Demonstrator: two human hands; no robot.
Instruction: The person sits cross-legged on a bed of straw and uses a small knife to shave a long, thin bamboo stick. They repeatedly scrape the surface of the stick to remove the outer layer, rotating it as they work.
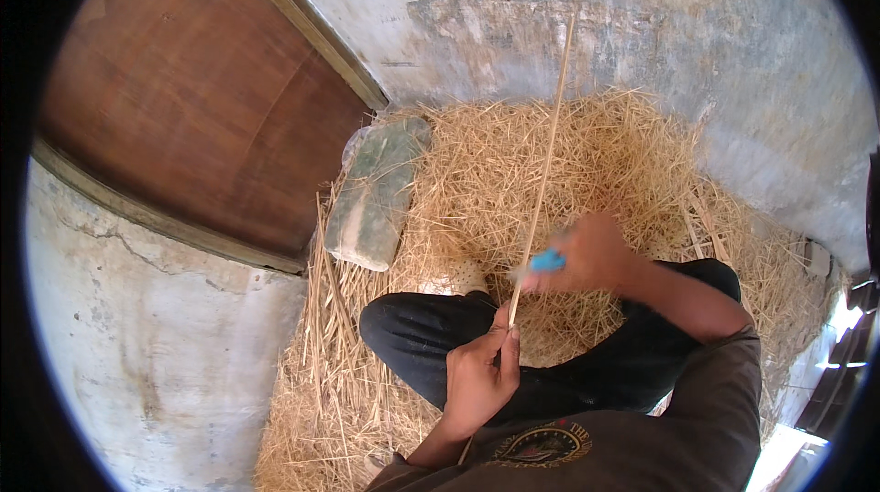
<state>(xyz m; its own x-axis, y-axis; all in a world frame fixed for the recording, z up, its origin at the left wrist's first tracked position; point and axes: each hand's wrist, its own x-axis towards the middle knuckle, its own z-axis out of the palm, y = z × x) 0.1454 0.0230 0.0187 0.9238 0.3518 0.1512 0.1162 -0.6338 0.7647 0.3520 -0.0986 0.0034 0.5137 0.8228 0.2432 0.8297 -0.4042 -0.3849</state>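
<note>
The left hand (481,373) is closed on the lower part of a long, thin, pale cane-like strip (547,167), thumb and fingers pinching it in front of the lap; the right hand (594,258), blurred, grips a blue-handled tool (548,261), seemingly a knife, whose pale working end meets or crosses the strip just above the left fingertips; whether it actually touches is too smeared to tell. The hands are close together but on separate things; I cannot tell whether their fingers touch.

The strip's long axis runs up and away from the left hand, leaning slightly right toward the wall; most of its length lies beyond both hands, its far tip showing against the plaster; the left hand is nearer its low end, while the right hand sits just to its right, the handle lying across that axis.

Farther out, dark trousers (417,336) cover the bent knees, below them a dark brown shirt (642,446); a thick heap of straw-coloured shavings (632,153) spreads beyond; longer loose strips (330,300) lie at left; a greenish-grey slab (371,199) rests beside the heap, near a brown wooden door (202,89) set in a stained plaster wall (752,61).
</note>
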